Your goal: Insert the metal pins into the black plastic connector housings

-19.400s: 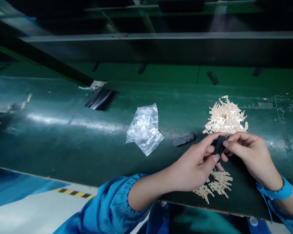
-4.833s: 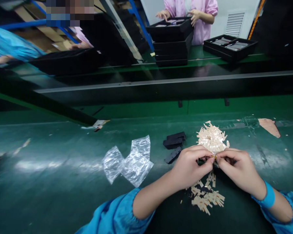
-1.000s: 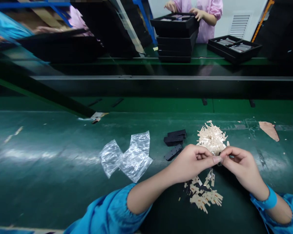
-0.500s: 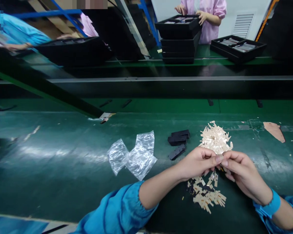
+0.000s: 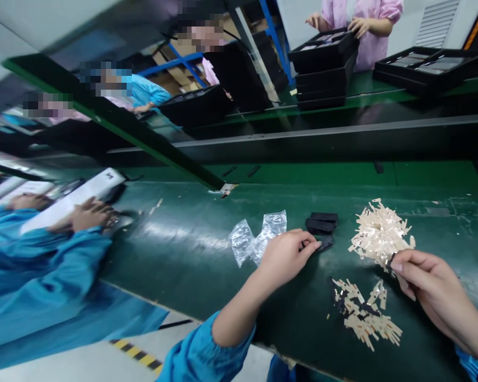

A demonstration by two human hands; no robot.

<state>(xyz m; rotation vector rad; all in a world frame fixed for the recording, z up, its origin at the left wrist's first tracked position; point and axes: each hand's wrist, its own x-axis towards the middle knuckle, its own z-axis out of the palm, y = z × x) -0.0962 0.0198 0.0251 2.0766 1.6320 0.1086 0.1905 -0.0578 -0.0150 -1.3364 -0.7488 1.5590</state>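
My left hand (image 5: pixel 287 255) reaches across the green belt (image 5: pixel 183 254) and its curled fingers touch a flat black plastic part (image 5: pixel 325 243). Two more black parts (image 5: pixel 322 221) lie stacked just behind it. My right hand (image 5: pixel 426 276) is pinched on a small dark piece at the edge of a heap of beige strips (image 5: pixel 380 232). A second heap of beige strips (image 5: pixel 364 313) with a few dark bits lies in front of that hand.
Crumpled clear plastic bags (image 5: pixel 255 241) lie left of my left hand. A co-worker in blue (image 5: pixel 43 254) works at the left with hands on a white sheet. Across the line, a person in pink (image 5: pixel 362 26) handles stacked black trays (image 5: pixel 322 66).
My hands have parted: the left one moved left to the black part, the right one stayed by the beige heap. The view swung left, bringing the co-worker in blue into sight.
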